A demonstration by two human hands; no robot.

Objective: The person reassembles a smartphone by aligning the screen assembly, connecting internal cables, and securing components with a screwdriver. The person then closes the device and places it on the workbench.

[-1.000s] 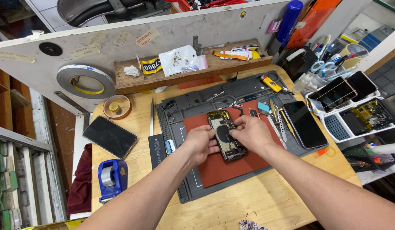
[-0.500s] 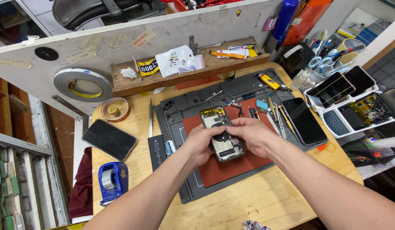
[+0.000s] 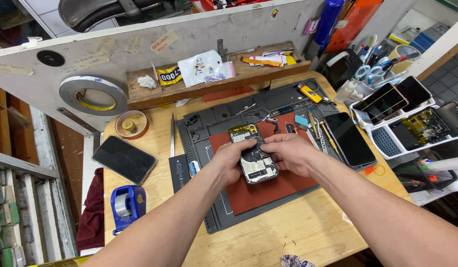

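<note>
Opened phone point(image 3: 253, 155) gripped by both hands' fingers point(image 3: 249, 146), centred on red mat point(image 3: 268, 190).

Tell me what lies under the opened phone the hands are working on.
The opened phone lies on a red mat, itself on a dark grey work mat. The left hand and right hand cover parts of it.

Red mat point(image 3: 268, 190), dark grey tray point(image 3: 224, 217), blue tape dispenser point(image 3: 126, 205).
</note>
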